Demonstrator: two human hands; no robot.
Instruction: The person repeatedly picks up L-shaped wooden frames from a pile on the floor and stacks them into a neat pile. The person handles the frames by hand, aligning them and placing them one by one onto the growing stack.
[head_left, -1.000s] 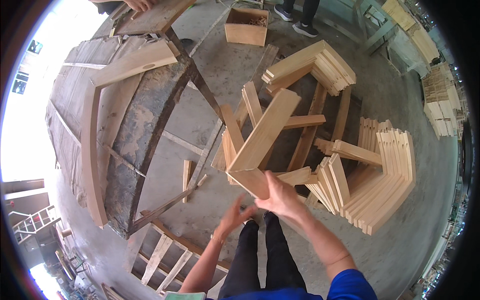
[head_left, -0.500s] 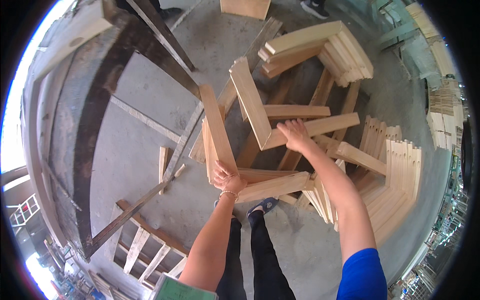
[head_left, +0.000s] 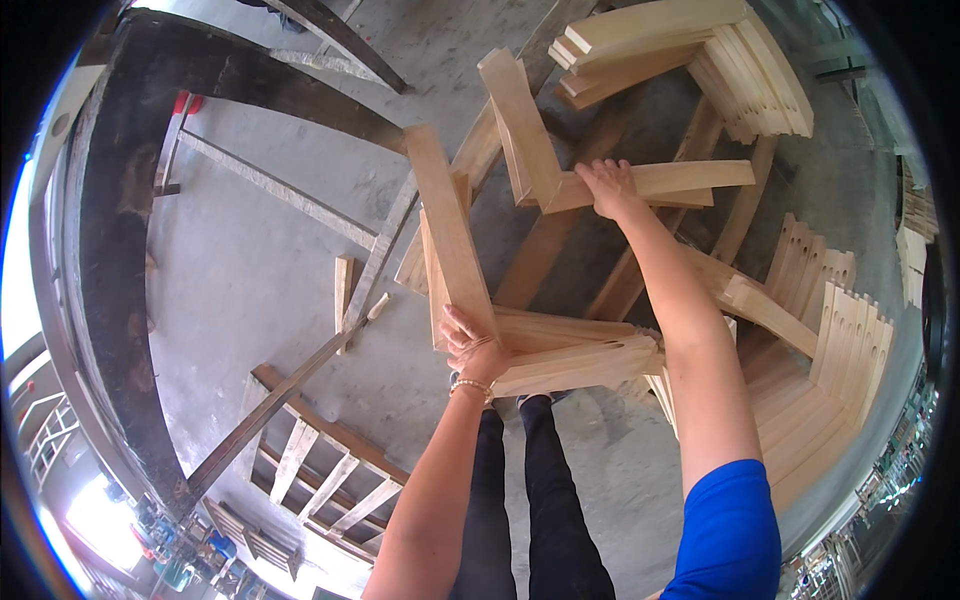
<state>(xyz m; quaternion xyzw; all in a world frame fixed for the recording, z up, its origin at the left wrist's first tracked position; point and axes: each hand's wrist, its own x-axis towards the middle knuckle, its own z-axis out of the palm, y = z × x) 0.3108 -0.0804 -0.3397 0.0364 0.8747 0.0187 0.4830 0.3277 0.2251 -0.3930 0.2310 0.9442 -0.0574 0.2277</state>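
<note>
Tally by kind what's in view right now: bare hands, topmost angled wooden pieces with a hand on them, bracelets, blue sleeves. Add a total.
Bare hands: 2 (left hand, right hand)
Topmost angled wooden pieces with a hand on them: 2 (left piece, right piece)
Bracelet: 1
Blue sleeve: 1
Total: 6

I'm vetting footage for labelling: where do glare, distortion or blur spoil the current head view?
Head view: glare washes out patches at lower left; head view: fisheye distortion bows the long, dark bench edge; head view: the bare left hand and bare right hand look fairly sharp, while small pale clutter along the lower-right rim is indistinct.
</note>
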